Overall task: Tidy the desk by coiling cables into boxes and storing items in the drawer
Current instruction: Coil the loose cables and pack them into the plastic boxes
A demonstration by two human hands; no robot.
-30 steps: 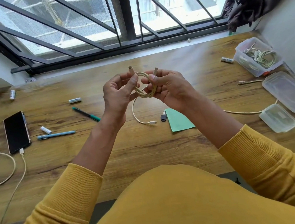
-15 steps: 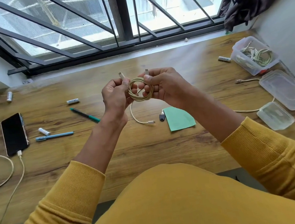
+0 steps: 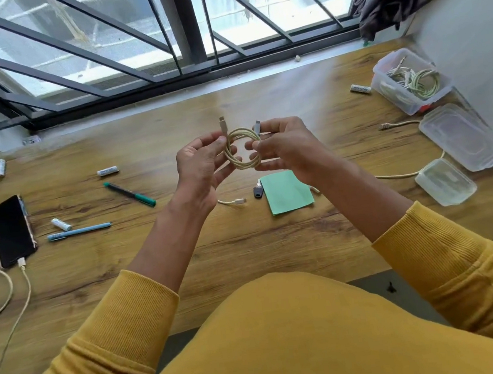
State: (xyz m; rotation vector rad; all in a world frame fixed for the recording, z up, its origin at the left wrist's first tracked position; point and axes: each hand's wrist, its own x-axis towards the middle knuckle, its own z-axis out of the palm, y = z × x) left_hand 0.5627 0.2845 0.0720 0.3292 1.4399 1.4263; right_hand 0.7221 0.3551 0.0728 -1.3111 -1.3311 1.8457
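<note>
Tabletop (image 3: 246, 248): wood-grain surface below a barred window (image 3: 161, 42)
Coiled cable (image 3: 241, 150): cream loop held above the tabletop centre, both connectors pointing up
Left hand (image 3: 200, 167): fingers (image 3: 218, 142) clamped on the left side of the coil
Right hand (image 3: 284, 148): fingers pinched on the right side of the coil
Open box (image 3: 411, 82): far right corner, clear, holding coiled cables
Lids (image 3: 460, 136): two clear ones along the right edge
Loose cable (image 3: 397, 174): right side, passing beside the lids
Green note (image 3: 287, 191): centre, with a small dark item touching its left edge
Phone (image 3: 10, 230): left edge, cable plugged in
Pens (image 3: 131, 194): left of centre, batteries scattered near them
</note>
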